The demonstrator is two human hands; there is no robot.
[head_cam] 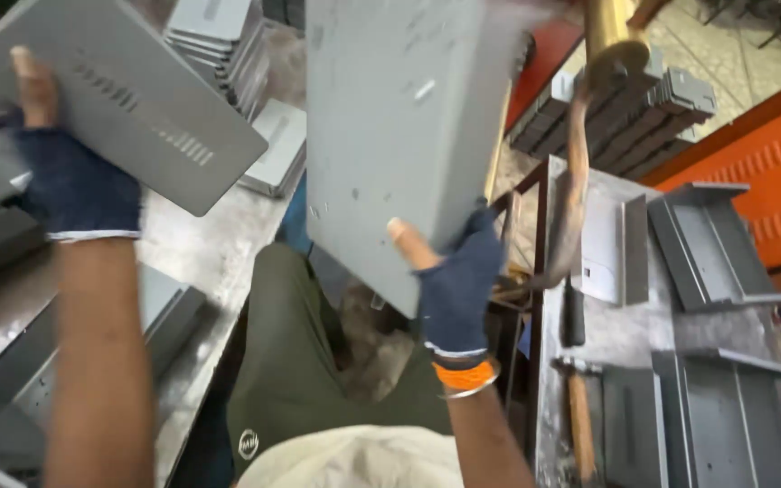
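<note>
My left hand [63, 172], in a dark blue fingerless glove, grips the lower left edge of a grey metal cover plate with slotted vents [128, 90], held tilted above the left bench. In the same kind of glove, with orange bands at the wrist, my right hand [449, 271] clasps the bottom corner of a larger plain grey metal panel [390, 136], raised upright in front of me. My thumb lies across its face.
Stacks of grey metal covers [223, 41] lie on the left bench [192, 253]. On the right table [625, 334] sit grey metal trays [707, 244], a bent bracket [607, 248] and a wooden-handled hammer [580, 416]. More stacked parts [644, 117] sit behind. An orange wall [770, 172] stands at right.
</note>
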